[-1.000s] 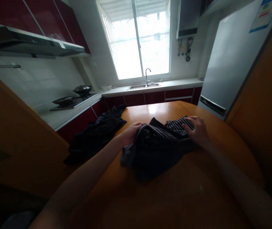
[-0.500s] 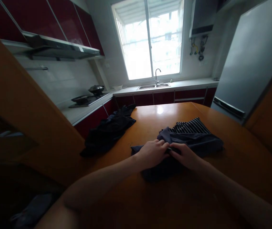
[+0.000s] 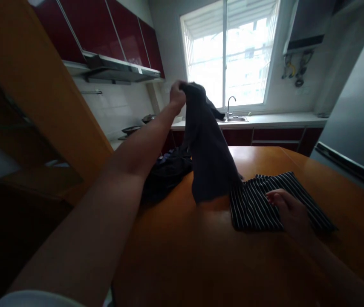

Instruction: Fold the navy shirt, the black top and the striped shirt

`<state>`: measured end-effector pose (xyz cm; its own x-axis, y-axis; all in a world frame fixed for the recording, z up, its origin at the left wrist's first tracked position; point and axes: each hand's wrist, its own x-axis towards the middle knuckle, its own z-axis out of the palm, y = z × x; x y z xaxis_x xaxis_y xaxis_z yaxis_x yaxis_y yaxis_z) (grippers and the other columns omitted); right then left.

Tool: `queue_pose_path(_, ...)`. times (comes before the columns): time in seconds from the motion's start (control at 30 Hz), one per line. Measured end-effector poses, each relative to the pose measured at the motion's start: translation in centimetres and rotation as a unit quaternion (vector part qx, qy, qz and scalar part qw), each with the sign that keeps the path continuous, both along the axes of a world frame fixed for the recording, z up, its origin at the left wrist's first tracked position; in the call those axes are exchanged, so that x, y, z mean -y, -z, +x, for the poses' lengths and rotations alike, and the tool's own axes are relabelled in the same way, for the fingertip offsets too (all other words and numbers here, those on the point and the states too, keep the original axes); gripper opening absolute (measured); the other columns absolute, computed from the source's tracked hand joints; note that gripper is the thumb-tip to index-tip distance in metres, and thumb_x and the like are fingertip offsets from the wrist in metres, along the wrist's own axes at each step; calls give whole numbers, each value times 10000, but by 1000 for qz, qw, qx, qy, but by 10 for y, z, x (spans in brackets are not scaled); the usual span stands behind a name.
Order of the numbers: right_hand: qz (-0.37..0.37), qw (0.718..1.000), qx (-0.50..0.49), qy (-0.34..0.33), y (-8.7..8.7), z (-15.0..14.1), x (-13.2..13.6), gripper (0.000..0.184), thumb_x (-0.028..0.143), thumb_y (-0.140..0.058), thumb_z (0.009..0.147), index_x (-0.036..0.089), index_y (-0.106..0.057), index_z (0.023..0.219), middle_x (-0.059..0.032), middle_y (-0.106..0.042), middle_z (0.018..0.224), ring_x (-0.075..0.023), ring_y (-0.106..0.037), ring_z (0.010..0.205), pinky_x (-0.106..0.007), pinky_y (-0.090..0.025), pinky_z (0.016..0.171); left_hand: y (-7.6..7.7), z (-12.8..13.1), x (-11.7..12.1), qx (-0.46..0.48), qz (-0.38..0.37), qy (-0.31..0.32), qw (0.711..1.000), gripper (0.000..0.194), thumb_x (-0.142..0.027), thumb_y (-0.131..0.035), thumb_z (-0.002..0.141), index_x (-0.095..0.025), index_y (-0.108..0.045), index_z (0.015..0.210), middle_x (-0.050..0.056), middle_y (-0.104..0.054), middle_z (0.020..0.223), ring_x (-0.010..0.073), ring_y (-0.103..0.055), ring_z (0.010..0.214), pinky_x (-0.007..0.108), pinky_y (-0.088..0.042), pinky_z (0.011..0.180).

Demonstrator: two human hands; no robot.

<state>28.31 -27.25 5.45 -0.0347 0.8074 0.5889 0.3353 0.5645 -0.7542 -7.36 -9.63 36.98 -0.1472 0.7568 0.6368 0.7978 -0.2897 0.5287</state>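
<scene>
My left hand (image 3: 178, 96) is raised in front of the window, its fingers closed round the top edge of a dark navy garment (image 3: 209, 153). The garment hangs down in a long loose fall, and a flap of it sticks out to the right. Its exact kind is not clear. My right hand (image 3: 287, 209) hovers low on the right with curled fingers and nothing visible in them. Beneath it, a black-and-white striped garment (image 3: 258, 209) lies spread out on the table.
The orange wooden table (image 3: 175, 251) has a rounded far edge. A pile of dark clothes (image 3: 166, 177) lies on its left side, partly behind my left arm. Beyond stand a counter with a sink (image 3: 238, 119), a stove with pans (image 3: 131, 129) and a grey fridge (image 3: 357, 111).
My left hand has lifted the navy garment up and forward off the striped one, uncovering it. My right hand has let go and moved right. The camera view has turned left.
</scene>
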Motion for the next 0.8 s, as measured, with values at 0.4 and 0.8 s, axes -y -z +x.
queue_pose_path(0.4,-33,990,93,-106,6,-8,-3,319,412,-471,994,227,-665,822,-51,-669,921,-211,-630,878,-332,-486,813,70,-143,71,-65,-22,-100,993,539,-532,-567,792,-206,-695,1203,22,-720,1146,201,-575,1090,327,-439,924)
queue_pose_path(0.8,-35,977,208,35,37,3,-40,265,369,-491,923,198,-691,895,-94,-683,981,-256,-636,934,-402,-493,872,226,-148,208,-342,-316,-104,879,434,-390,-623,837,-230,-691,1235,136,-471,1521,439,-331,1430,637,-231,1139)
